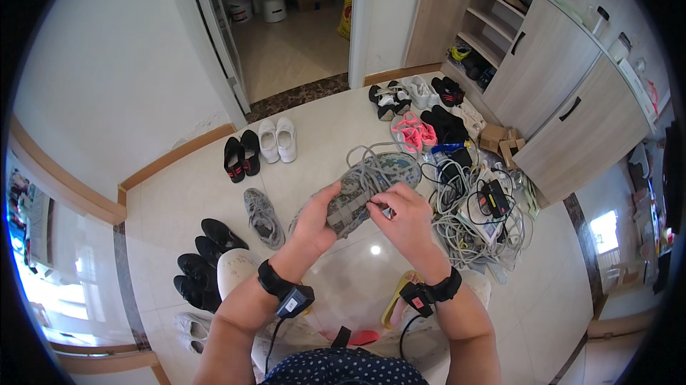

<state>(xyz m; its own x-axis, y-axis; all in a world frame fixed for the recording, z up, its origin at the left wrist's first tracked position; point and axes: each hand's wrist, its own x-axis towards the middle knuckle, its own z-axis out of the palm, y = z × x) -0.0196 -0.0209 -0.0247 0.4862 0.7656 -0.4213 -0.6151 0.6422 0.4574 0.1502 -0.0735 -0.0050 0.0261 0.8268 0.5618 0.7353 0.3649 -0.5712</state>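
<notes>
Over the floor in front of me I hold a grey camouflage-patterned sneaker [346, 208], tilted in the air. My left hand [314, 226] is wrapped round its near left side, thumb along the upper. My right hand [409, 222] is closed in a pinch at the lacing, with the fingertips on the grey shoelace [368, 179]. Loose loops of this lace stand up above the shoe. A similar grey sneaker [263, 217] rests on the floor left of my left hand. Each wrist wears a black strap with a small box and a cable.
Black shoes [241, 156] and white shoes [277, 140] stand by the left wall; more black shoes [200, 271] lie nearer. On the right are pink-laced sneakers [413, 131], a heap of tangled cables [471, 231] and a wooden shoe cabinet [543, 63]. A doorway opens ahead.
</notes>
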